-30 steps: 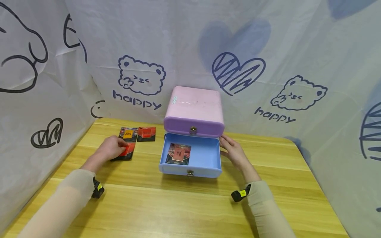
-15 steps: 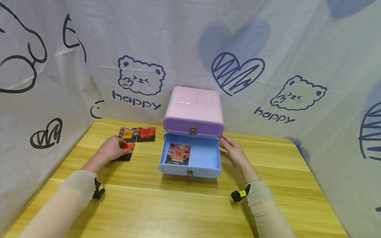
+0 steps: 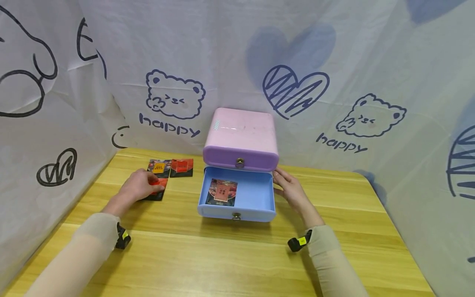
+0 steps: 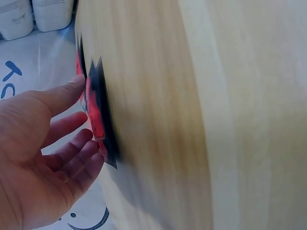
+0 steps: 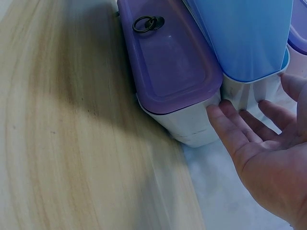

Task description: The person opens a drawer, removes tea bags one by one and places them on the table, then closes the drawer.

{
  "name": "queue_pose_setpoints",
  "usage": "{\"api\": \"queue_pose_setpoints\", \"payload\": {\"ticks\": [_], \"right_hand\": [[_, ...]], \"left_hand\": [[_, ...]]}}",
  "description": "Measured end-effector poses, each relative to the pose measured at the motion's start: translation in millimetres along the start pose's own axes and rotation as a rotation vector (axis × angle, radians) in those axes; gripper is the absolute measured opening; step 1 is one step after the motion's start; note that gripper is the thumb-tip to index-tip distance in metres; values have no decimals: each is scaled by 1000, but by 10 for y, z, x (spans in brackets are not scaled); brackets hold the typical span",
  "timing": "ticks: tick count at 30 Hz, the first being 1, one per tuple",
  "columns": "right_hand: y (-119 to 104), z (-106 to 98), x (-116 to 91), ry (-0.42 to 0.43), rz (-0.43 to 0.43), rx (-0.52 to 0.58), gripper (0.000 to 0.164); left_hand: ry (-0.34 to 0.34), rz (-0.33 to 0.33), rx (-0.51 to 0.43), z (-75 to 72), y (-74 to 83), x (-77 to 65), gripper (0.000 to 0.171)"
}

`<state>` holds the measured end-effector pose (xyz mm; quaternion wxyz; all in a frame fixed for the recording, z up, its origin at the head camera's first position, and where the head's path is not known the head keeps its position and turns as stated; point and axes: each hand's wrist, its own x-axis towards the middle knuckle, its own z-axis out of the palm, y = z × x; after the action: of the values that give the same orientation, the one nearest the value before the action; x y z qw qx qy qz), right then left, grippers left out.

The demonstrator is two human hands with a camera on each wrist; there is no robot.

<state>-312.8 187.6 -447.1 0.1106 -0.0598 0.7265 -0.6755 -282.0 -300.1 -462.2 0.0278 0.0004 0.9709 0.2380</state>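
About 1 quarter of the work looks done: of 4 packets in view, 1 dark packet [image 3: 222, 192] lies flat in the left part of the pulled-out blue drawer [image 3: 256, 215], and 3 are outside it on the wooden table [image 3: 204, 260]. The near packet [image 3: 155, 196] is partly covered by the left hand [image 3: 137, 185], its thumb and bent fingers at the packet; whether they pinch it, I cannot tell. Just behind lie the yellow-labelled packet [image 3: 158, 168] and the red packet [image 3: 182, 167], side by side. The right hand [image 3: 293, 192] holds nothing, fingers spread against the side of the cabinet [image 3: 243, 128]. Those 3 packets seem left to put away, and the blue drawer is not closed.
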Motion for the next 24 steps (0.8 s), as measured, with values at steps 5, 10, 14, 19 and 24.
{"api": "queue_pose_setpoints", "payload": {"ticks": [5, 10, 14, 19, 24], "right_hand": [[-2, 7, -1, -2, -5, 4, 58], [-1, 13, 3, 0, -12, 4, 59], [-2, 18, 6, 4, -5, 2, 58], [-6, 20, 5, 1, 2, 2, 57], [-13, 21, -1, 1, 3, 1, 58]], "left_hand": [[37, 14, -43, -42, 22, -40, 41], [118, 56, -100, -67, 92, -105, 44], [182, 71, -174, -82, 177, -177, 48], [260, 96, -273, -87, 306, -272, 44], [324, 129, -350, -57, 442, -361, 40]]}}
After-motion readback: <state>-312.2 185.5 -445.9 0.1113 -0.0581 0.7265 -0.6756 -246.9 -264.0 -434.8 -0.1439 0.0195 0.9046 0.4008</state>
